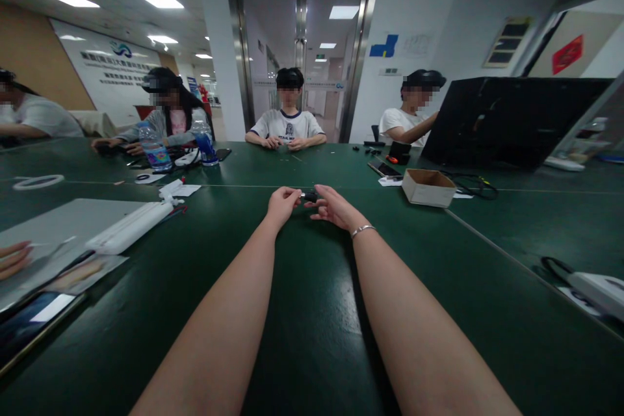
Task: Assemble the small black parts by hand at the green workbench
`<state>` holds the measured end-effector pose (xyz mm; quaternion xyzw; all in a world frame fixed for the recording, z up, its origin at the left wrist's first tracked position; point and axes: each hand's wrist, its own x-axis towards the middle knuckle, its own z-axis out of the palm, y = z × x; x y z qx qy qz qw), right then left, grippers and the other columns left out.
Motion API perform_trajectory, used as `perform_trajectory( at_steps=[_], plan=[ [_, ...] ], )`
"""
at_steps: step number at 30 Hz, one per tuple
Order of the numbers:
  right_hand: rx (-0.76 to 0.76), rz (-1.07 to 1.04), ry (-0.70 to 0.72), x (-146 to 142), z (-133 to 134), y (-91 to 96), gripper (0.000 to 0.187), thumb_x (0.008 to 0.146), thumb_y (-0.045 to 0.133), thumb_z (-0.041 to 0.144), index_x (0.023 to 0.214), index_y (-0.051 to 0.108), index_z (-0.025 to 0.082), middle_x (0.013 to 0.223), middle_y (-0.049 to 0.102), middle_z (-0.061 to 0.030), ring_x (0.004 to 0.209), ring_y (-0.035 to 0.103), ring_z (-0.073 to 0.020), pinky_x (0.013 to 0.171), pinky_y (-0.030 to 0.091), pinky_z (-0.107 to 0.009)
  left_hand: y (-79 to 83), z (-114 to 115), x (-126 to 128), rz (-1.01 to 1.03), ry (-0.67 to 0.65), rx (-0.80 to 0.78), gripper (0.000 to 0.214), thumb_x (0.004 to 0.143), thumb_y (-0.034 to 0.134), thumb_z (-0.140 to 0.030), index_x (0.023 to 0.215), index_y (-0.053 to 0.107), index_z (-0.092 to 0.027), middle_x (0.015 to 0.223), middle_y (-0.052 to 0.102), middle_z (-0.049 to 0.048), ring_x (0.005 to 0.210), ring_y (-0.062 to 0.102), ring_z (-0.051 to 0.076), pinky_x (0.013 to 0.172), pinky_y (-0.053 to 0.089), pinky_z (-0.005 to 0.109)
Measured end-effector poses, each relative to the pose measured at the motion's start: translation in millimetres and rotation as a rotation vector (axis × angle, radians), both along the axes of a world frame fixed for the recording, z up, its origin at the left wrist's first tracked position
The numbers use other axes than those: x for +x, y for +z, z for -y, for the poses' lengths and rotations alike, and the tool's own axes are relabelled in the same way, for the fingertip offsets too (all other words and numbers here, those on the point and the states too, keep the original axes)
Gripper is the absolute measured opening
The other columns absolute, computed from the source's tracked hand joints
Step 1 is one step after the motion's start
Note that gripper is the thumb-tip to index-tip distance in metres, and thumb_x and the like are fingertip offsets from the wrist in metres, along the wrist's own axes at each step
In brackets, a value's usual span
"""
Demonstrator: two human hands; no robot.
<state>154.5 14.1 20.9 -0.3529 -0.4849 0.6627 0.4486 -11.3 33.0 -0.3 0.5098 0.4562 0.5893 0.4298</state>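
Observation:
Both my arms stretch out over the dark green table. My left hand and my right hand meet near the table's middle, fingers pinched on a small dark object held between them. I cannot make out what that object is. A thin silver bracelet sits on my right wrist.
An open cardboard box stands to the right, a black laptop lid behind it. White power strips lie left and at the right edge. Water bottles stand far left. Several people sit around the table; another person's fingers show at left.

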Motion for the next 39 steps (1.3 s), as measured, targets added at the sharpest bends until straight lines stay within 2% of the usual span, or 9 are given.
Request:
perform_trajectory(
  at_steps=[6, 11, 15, 19, 24, 28, 33, 36, 39],
  plan=[
    [0.049, -0.027, -0.012, 0.2, 1.1, 0.8, 0.057, 0.076, 0.063, 0.004, 0.120, 0.038, 0.032, 0.092, 0.058, 0.0046, 0.043, 0.048, -0.0015, 0.067, 0.061, -0.034, -2.0, -2.4, -1.1, 0.011, 0.006, -0.002, 0.024, 0.068, 0.070, -0.034, 0.076, 0.062, -0.013, 0.062, 0.061, 0.0017, 0.060, 0.057, 0.012, 0.058, 0.044, 0.023],
    [0.011, 0.034, 0.000, 0.1, -0.6, 0.0, 0.034, 0.087, 0.057, 0.019, 0.118, 0.042, 0.023, 0.084, 0.060, 0.0011, 0.039, 0.042, -0.0013, 0.063, 0.060, -0.031, -2.1, -2.6, -0.4, 0.008, 0.001, -0.001, 0.025, 0.067, 0.071, -0.034, 0.075, 0.061, -0.013, 0.062, 0.061, 0.0016, 0.060, 0.057, 0.012, 0.059, 0.044, 0.023],
    [0.055, -0.016, 0.005, 0.8, -0.7, -0.7, 0.056, 0.077, 0.063, 0.004, 0.121, 0.039, 0.031, 0.094, 0.058, 0.0034, 0.044, 0.050, -0.0024, 0.067, 0.061, -0.035, 0.4, 0.0, 0.5, 0.006, 0.008, -0.002, 0.021, 0.069, 0.069, -0.031, 0.074, 0.060, -0.013, 0.061, 0.060, 0.0015, 0.059, 0.057, 0.012, 0.058, 0.043, 0.023],
    [0.009, 0.038, -0.003, -0.1, -0.6, -0.1, 0.031, 0.088, 0.057, 0.021, 0.116, 0.044, 0.023, 0.078, 0.058, 0.0027, 0.040, 0.043, -0.0024, 0.061, 0.060, -0.031, 3.1, 2.5, 1.2, -0.002, 0.016, -0.010, 0.019, 0.069, 0.070, -0.030, 0.072, 0.061, -0.014, 0.059, 0.060, 0.0015, 0.057, 0.056, 0.012, 0.058, 0.043, 0.024],
    [0.034, -0.006, -0.011, -0.9, 0.5, 1.1, 0.048, 0.080, 0.063, 0.008, 0.117, 0.042, 0.030, 0.085, 0.057, 0.0054, 0.042, 0.048, -0.0022, 0.064, 0.061, -0.033, 3.1, 2.4, 1.2, 0.010, 0.011, -0.012, 0.021, 0.068, 0.070, -0.032, 0.073, 0.061, -0.013, 0.061, 0.060, 0.0018, 0.058, 0.056, 0.012, 0.058, 0.043, 0.024],
    [-0.006, 0.024, -0.010, -1.1, -0.4, 0.0, 0.021, 0.091, 0.055, 0.022, 0.110, 0.047, 0.021, 0.076, 0.058, 0.0022, 0.037, 0.040, -0.0020, 0.061, 0.060, -0.031, 1.1, 0.9, 0.8, -0.006, 0.013, -0.010, 0.016, 0.071, 0.067, -0.028, 0.072, 0.060, -0.014, 0.061, 0.060, 0.0015, 0.058, 0.056, 0.012, 0.057, 0.043, 0.023],
    [0.023, -0.024, 0.010, -0.2, -2.8, -2.0, 0.041, 0.085, 0.058, 0.008, 0.118, 0.044, 0.026, 0.083, 0.057, 0.0043, 0.040, 0.046, -0.0022, 0.066, 0.061, -0.034, 0.4, 0.3, 0.3, -0.017, 0.021, -0.005, 0.016, 0.072, 0.066, -0.028, 0.074, 0.060, -0.014, 0.063, 0.061, 0.0021, 0.059, 0.057, 0.013, 0.058, 0.044, 0.024],
    [-0.009, -0.002, -0.012, -0.6, -3.2, -2.3, 0.020, 0.092, 0.052, 0.016, 0.111, 0.048, 0.021, 0.075, 0.057, 0.0035, 0.039, 0.043, -0.0025, 0.065, 0.061, -0.034, 1.7, 1.3, 0.7, -0.023, 0.017, -0.010, 0.016, 0.072, 0.066, -0.028, 0.074, 0.060, -0.014, 0.062, 0.060, 0.0021, 0.060, 0.057, 0.013, 0.059, 0.044, 0.024],
    [0.018, 0.037, -0.013, -1.4, -1.1, -2.6, 0.013, 0.093, 0.050, 0.010, 0.103, 0.051, 0.017, 0.061, 0.051, 0.0062, 0.037, 0.038, -0.0027, 0.061, 0.060, -0.029, 3.4, 2.9, 0.4, -0.030, 0.019, -0.017, 0.012, 0.074, 0.064, -0.026, 0.075, 0.060, -0.014, 0.063, 0.060, 0.0018, 0.061, 0.057, 0.013, 0.059, 0.044, 0.024]
  ],
)
